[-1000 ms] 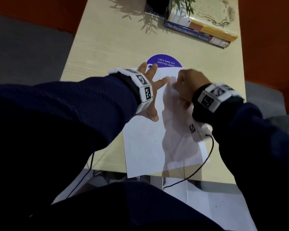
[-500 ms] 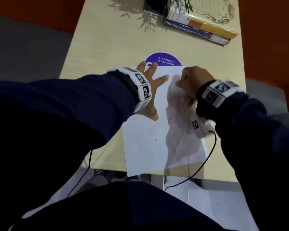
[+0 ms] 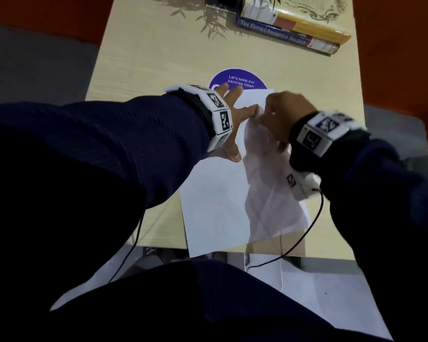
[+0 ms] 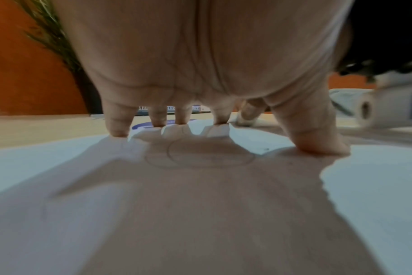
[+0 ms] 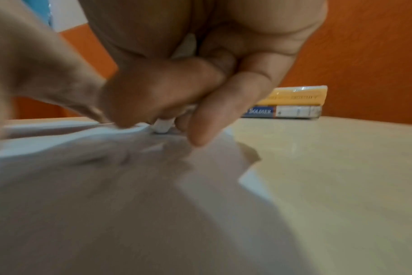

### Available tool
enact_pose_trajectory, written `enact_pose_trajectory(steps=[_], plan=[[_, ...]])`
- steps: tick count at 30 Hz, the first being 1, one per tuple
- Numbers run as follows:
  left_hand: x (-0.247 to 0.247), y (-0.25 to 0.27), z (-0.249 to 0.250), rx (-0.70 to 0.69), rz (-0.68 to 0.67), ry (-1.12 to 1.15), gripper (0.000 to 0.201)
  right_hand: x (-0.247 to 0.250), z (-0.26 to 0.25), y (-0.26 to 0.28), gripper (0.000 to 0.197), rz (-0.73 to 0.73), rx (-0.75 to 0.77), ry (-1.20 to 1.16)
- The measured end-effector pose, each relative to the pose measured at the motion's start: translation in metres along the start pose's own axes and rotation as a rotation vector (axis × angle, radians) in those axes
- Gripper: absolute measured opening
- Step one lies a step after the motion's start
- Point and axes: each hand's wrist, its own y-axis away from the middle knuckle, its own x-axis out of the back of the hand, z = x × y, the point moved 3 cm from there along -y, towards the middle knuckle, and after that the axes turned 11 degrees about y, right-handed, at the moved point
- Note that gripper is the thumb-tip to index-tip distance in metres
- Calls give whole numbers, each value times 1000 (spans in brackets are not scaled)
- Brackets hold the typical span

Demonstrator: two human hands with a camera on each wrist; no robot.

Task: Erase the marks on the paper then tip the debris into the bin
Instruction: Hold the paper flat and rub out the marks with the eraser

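Note:
A white sheet of paper [image 3: 218, 208] lies on the light wood table [image 3: 143, 60], its near edge overhanging the table's front. My left hand [image 3: 232, 119] is spread flat on the paper's upper left part, fingertips [image 4: 119, 130] pressing down. Faint pencil circles [image 4: 209, 154] show on the paper under that palm. My right hand [image 3: 279, 117] pinches a small white eraser [image 5: 162, 127] and holds its tip on the paper near the top edge, right beside the left index finger. The bin is not in view.
A purple round sticker [image 3: 237, 79] lies partly under the paper's top edge. Two stacked books [image 3: 292, 28] and a plant's leaves sit at the table's far end. Orange walls [image 3: 393, 45] stand behind. Black cables [image 3: 304, 233] hang off the front edge.
My right hand with the eraser has slid left across the paper's top, close up to the left index finger. The left hand has stayed pressed in place.

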Motion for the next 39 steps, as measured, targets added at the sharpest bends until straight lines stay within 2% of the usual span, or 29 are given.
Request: enact_pose_trajectory(steps=[2,6,10,14,19,23,28,32,36,39], plan=[[0,-1,0,4,-2,0,114,4,-2,-1,19,33,4,10],[-1,0,0,-6,9,-29,120,-15,-1,9,24,-51,18,-5],[2,3,1,8,-13,-30,120,0,7,-5,20,93,-43,-25],[-1,5,1,-13,11,-42,121,-25,1,18,20,-35,-30,-85],[0,4,0,-20,12,-24,121,-8,0,3,23,107,-78,-89],[-5,2,-3,-49,57,-49,123,-35,-9,30,21,-18,-47,-112],[-3,0,-2,-47,10,-37,128,-19,5,5,16,62,-112,-94],[-3,0,-1,-51,19,-73,128,-38,-2,24,19,-14,-43,-95],[-6,0,-4,-69,36,-39,128,-20,1,6,19,45,-118,-125],[-9,-2,-6,-84,57,-48,129,-35,-4,22,20,-36,-68,-115]])
